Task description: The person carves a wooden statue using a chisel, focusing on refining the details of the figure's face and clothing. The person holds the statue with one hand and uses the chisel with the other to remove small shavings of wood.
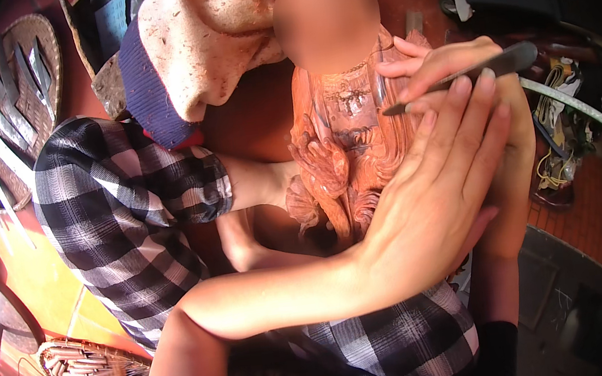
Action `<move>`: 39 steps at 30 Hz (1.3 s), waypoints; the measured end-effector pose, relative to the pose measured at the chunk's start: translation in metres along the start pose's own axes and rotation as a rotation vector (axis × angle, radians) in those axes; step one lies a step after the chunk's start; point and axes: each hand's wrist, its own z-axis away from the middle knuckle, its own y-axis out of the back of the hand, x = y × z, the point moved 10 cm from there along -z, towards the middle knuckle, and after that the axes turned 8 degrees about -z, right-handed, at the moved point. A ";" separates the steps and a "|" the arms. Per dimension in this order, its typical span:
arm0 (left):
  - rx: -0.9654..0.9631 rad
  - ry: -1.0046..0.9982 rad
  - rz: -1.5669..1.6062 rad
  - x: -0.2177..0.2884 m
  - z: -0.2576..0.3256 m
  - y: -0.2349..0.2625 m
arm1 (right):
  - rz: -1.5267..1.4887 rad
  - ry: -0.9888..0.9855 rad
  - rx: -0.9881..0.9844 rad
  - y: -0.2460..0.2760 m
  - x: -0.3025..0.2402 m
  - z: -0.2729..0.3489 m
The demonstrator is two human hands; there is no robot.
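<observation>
A reddish-brown carved wooden statue [353, 125] stands between my legs, its top hidden by a blurred patch. My right hand [462, 59] is closed round a dark, flat carving tool [514, 59], whose narrow tip points left at the statue's robe. Its fingertips are close to the statue's right side. My left hand [426, 169] reaches across from the lower left with fingers stretched out, lying close along the tool and the right hand. It covers part of the statue's lower right side. Whether its fingertips press on the tool, I cannot tell.
Several metal carving blades [8, 126] lie on a round woven tray at the far left. Below it, a basket [51, 354] holds many small rods. A beige cloth [215, 41] with a navy ribbed edge, strewn with wood chips, lies behind the statue. Mixed clutter [557, 130] sits at right.
</observation>
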 end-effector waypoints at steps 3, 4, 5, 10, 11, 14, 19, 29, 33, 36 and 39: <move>-0.030 -0.005 0.046 0.003 0.011 -0.001 | 0.126 -0.009 -0.163 -0.009 0.001 0.002; -0.043 -0.009 0.079 0.005 0.015 -0.002 | 0.099 -0.001 -0.113 -0.008 0.001 0.005; -0.006 -0.013 0.056 0.002 0.012 -0.002 | 0.078 0.017 -0.064 -0.006 0.001 0.006; -0.037 -0.029 0.052 0.008 0.014 0.000 | 0.060 0.107 -0.077 -0.008 -0.009 -0.002; -0.019 -0.018 0.050 0.004 0.013 0.001 | 0.097 0.108 -0.152 -0.012 -0.012 -0.004; 0.006 -0.006 0.071 0.002 0.006 0.005 | 0.019 0.046 0.007 -0.002 -0.007 0.005; -0.022 -0.013 0.086 0.006 0.018 0.003 | 0.206 0.038 -0.083 -0.009 -0.004 0.003; 0.056 -0.025 0.104 -0.003 0.003 0.007 | 0.006 -0.033 0.134 0.000 0.004 0.004; 0.025 -0.022 0.093 0.004 0.008 0.011 | 0.064 0.081 -0.101 -0.012 -0.011 -0.005; 0.015 -0.034 0.124 0.002 0.011 0.008 | 0.027 -0.023 0.025 0.000 0.001 -0.001; 0.058 -0.033 0.088 -0.003 0.000 0.011 | 0.004 0.074 0.077 -0.001 -0.005 0.002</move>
